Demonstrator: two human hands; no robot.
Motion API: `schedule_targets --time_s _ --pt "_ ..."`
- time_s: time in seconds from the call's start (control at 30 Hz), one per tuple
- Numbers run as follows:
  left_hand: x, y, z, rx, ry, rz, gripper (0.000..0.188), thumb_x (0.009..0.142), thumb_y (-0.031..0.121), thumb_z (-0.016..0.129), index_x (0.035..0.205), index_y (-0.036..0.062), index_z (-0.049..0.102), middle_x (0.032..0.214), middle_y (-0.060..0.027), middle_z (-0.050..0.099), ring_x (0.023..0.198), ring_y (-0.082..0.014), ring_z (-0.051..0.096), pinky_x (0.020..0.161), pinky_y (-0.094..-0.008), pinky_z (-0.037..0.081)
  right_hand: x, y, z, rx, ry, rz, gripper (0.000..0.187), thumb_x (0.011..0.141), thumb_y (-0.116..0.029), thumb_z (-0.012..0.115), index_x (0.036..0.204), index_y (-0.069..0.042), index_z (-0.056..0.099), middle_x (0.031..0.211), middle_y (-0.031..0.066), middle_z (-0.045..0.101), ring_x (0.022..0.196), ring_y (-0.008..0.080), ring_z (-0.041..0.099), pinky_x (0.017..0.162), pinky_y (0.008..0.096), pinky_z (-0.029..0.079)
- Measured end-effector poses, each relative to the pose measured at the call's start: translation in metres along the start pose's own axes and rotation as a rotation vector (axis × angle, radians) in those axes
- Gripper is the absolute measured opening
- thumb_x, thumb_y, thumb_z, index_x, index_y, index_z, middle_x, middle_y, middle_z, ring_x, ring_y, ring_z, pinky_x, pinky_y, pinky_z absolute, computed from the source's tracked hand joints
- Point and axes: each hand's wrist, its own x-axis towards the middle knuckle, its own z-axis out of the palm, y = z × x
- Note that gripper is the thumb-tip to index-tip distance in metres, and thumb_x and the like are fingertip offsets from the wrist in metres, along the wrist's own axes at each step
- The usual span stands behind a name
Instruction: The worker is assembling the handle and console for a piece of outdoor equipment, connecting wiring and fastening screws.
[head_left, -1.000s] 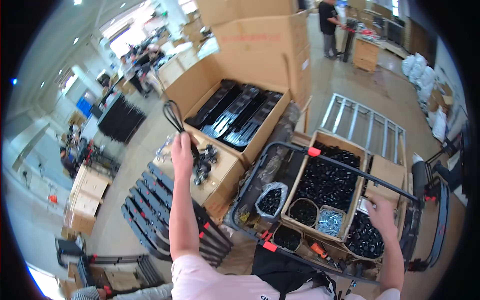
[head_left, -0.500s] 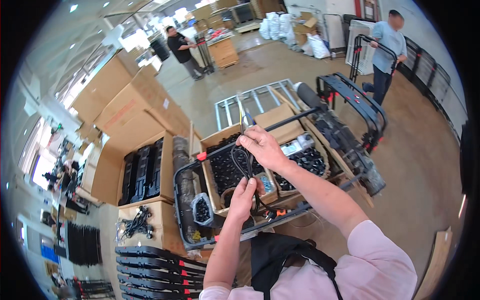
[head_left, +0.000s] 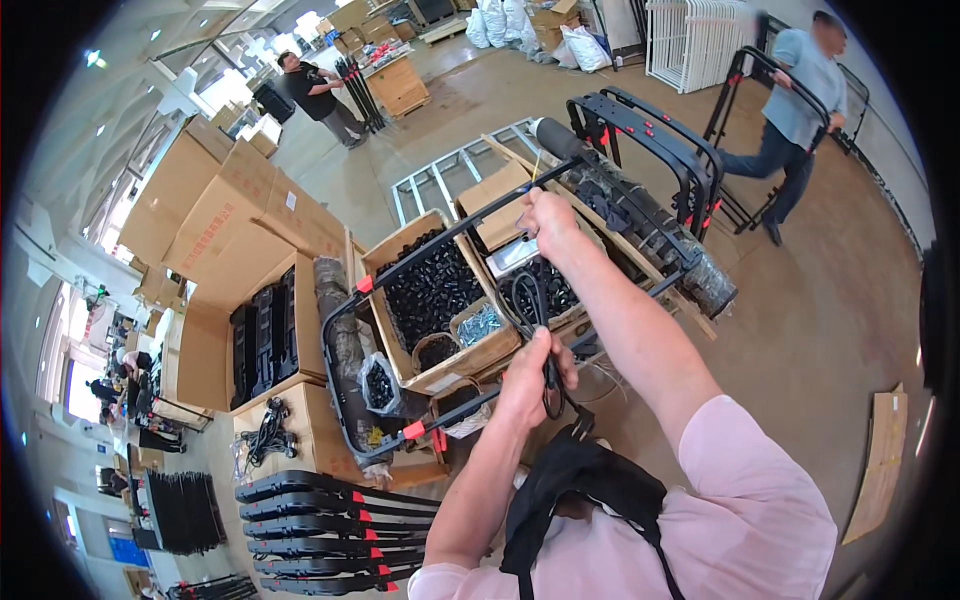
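My left hand (head_left: 526, 378) is closed around a folded black cable (head_left: 530, 297), whose loops stand up above the fist and hang below it. Farther out, my right hand (head_left: 547, 218) is closed on the cable's other end. Thin yellow and blue wires (head_left: 535, 172) stick out past its fingertips. Both hands are held above a black tubular frame (head_left: 430, 246) with red fittings. Under the frame is a wooden bin (head_left: 468, 372) of small black plastic parts (head_left: 430, 298). A small box of silvery screws (head_left: 479, 325) sits in its near corner.
Left stand an open carton (head_left: 205, 345) of black parts and a box with coiled cables (head_left: 268, 432). Stacked black frames (head_left: 340, 525) lie near my left arm. A wrapped roll (head_left: 650, 220) runs along the right. Two people (head_left: 318, 95) (head_left: 795, 110) handle black frames farther off.
My right hand has moved away from my left, drawing the wire end outward. My view has shifted to the right. The person at right has moved with a frame.
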Motion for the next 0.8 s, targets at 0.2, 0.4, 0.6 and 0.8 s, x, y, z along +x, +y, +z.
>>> schedule_targets --time_s 0.2,0.4,0.6,0.8 --pt "-0.073 -0.017 -0.008 0.253 0.100 0.059 0.042 0.115 0.042 0.045 0.092 0.0078 0.054 0.076 -0.0057 0.058 0.065 -0.0179 0.060 0.062 -0.0326 0.049 -0.008 -0.015 0.017 -0.032 -0.054 -0.166 0.022 0.106 -0.021 0.055 0.095 -0.002 0.062 0.065 -0.0031 0.046 0.049 0.0084 0.034 0.047 0.0295 0.026" --pt "-0.100 -0.035 -0.111 1.168 0.157 0.205 0.044 0.107 0.043 0.058 0.121 0.0027 0.069 0.106 -0.0226 0.076 0.102 -0.0433 0.073 0.092 -0.0470 0.055 -0.136 -0.018 0.038 -0.480 -0.599 -0.371 0.033 0.113 -0.028 0.050 0.102 -0.003 0.067 0.075 0.0026 0.063 0.071 0.0135 0.062 0.069 0.0295 0.049" --pt "-0.189 0.103 -0.112 1.213 0.628 0.695 0.052 0.096 0.016 0.073 0.143 0.0007 0.056 0.134 -0.0235 0.064 0.126 -0.0373 0.063 0.110 -0.0445 0.047 -0.235 0.018 0.025 -0.162 -0.867 0.171 0.033 0.115 -0.030 0.049 0.097 -0.006 0.062 0.065 -0.0050 0.042 0.055 0.0074 0.037 0.052 0.0252 0.032" --pt "-0.173 0.151 -0.095 1.367 0.635 1.271 0.058 0.098 0.014 0.066 0.151 -0.0041 0.050 0.158 -0.0207 0.046 0.148 -0.0351 0.043 0.123 -0.0447 0.034 -0.284 0.060 0.024 -0.240 -1.033 0.359 0.038 0.114 -0.032 0.051 0.093 -0.003 0.064 0.063 -0.0071 0.038 0.052 0.0047 0.030 0.051 0.0241 0.026"
